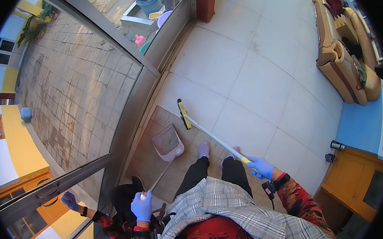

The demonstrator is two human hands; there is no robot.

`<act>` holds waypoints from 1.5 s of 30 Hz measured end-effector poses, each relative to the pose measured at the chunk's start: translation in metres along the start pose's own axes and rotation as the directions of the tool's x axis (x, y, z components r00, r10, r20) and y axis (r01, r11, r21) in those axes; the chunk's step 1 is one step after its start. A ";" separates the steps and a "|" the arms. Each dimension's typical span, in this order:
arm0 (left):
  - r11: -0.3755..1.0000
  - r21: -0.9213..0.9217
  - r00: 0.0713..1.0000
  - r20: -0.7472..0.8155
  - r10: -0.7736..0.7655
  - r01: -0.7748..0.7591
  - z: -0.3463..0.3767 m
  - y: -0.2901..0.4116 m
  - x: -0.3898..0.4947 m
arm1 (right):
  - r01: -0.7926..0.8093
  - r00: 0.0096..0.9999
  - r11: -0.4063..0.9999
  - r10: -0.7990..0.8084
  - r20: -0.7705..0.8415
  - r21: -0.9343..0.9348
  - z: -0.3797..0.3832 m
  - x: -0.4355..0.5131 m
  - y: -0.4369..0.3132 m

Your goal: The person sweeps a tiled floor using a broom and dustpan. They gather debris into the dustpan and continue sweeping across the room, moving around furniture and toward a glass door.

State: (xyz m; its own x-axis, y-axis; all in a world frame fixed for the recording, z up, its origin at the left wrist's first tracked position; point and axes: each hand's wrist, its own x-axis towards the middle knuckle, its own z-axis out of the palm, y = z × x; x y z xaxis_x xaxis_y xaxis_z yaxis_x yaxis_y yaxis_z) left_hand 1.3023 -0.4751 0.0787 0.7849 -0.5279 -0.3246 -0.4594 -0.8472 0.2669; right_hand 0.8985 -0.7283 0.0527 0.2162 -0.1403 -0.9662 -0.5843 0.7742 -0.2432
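My right hand (262,168), in a blue glove, grips the yellow end of a long pale pole. At its far end a yellow broom head (185,116) with dark bristles rests at the edge of a ribbed mat (161,117). My left hand (141,207), gloved too, is closed around the white top of a long-handled dustpan's handle (162,174). The pink dustpan (168,142) lies on the mat, left of the broom head, with grey debris in it. The two tools are apart.
A metal-framed glass door (124,124) stands at the left, beside a black shoe (138,183). Another blue-gloved hand (69,200) shows there; whether reflected, I cannot tell. A tan sofa (339,74) and an orange cabinet (351,174) are at the right.
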 end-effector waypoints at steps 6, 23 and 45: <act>0.988 -0.147 0.997 -0.052 -0.055 0.047 0.007 -0.003 -0.015 | -0.063 0.995 0.997 0.066 0.081 -0.041 -0.016 0.010 -0.043; 0.902 -0.187 0.905 -0.108 -0.412 0.388 0.026 0.106 -0.017 | -0.014 0.997 0.976 0.030 -0.073 0.217 -0.272 0.078 -0.172; 0.886 -0.305 0.889 -0.190 -0.417 0.351 0.045 0.201 -0.011 | -0.033 0.928 0.981 0.100 0.358 -0.189 -0.115 0.207 -0.305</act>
State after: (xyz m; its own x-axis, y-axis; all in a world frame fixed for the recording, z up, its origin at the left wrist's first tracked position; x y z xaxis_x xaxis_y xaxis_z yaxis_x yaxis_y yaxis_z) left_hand 1.1828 -0.6427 0.0949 0.9683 -0.1042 -0.2271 -0.0051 -0.9170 0.3990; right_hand 1.0318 -1.0641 -0.0824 0.4220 0.1679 -0.8909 -0.7284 0.6478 -0.2230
